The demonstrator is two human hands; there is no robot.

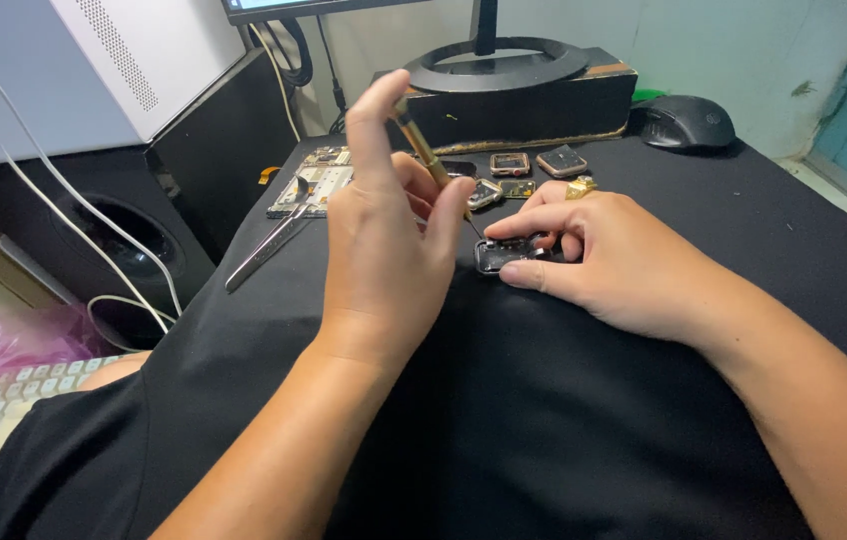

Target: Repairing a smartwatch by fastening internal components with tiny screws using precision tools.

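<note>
Two hands — left hand (384, 250) fingers (372, 120) pinching screwdriver (429, 155), right hand (609, 255) steadying watch case (506, 253)

- The left hand (384, 240) grips a slim brass-coloured screwdriver (426, 152), tip down at a small watch case (506, 252).
- The right hand (614, 260) pins that case on the black mat (744, 220).
- Tweezers (269, 245) lie to the left.

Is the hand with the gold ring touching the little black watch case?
Touching. The head view shows the right hand pinching the small black watch case, thumb along its near edge and fingers on its far side.
</note>
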